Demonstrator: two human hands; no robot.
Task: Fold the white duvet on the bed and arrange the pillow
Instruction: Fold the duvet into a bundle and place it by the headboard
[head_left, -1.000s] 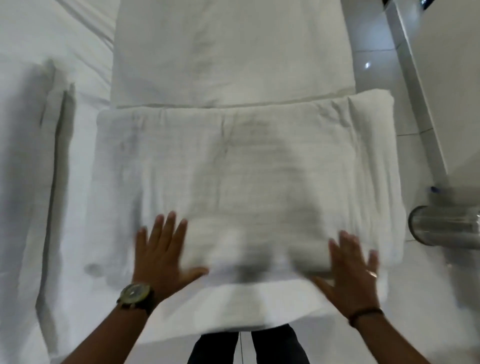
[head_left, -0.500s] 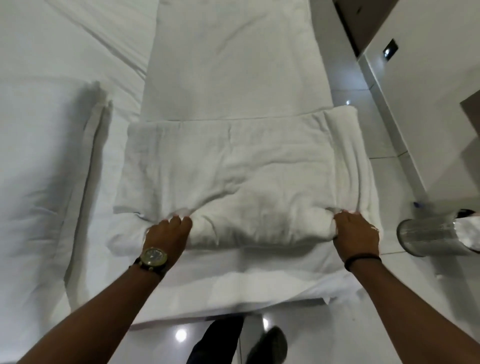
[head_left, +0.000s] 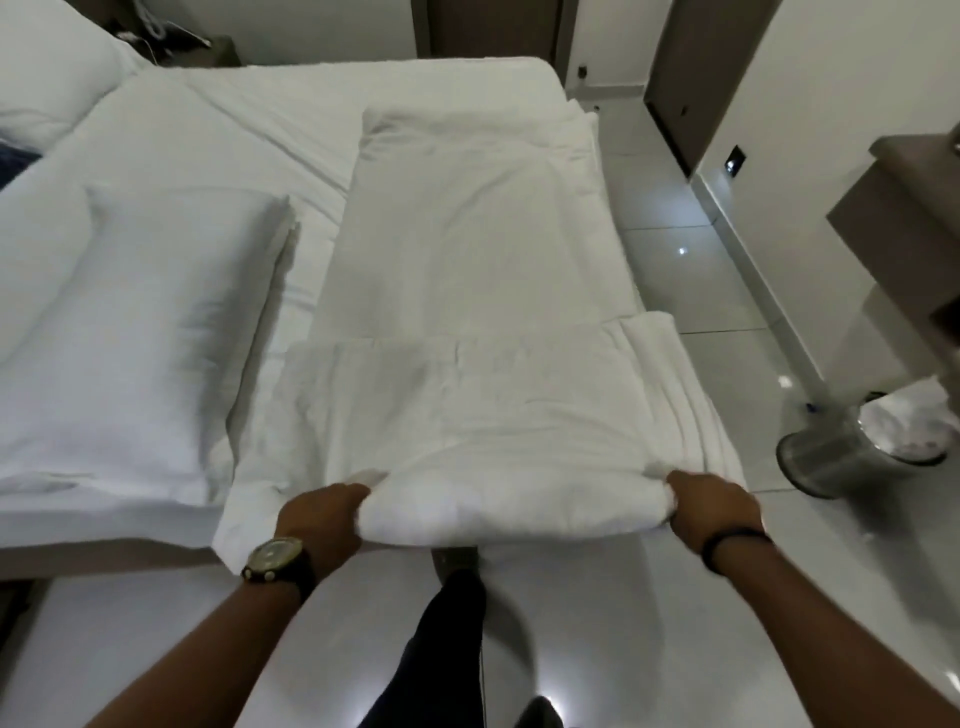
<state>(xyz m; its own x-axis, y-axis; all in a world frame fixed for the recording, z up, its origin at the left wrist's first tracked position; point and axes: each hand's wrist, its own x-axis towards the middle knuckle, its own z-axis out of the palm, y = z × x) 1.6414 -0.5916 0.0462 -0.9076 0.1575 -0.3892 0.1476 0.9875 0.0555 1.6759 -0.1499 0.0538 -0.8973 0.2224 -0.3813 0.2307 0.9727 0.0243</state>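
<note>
Since half a second ago the view has pulled back and the duvet's (head_left: 467, 395) near fold now overhangs the bed's (head_left: 218, 119) edge at lower centre. The left hand (head_left: 322, 519) and the right hand (head_left: 711, 506) each grip a near corner of the folded roll, fingers curled into the cloth. The duvet lies as a long strip up the frame's middle. A pillow (head_left: 130, 332) rests at left; a metal bin (head_left: 852, 452) stands on the floor at right.
</note>
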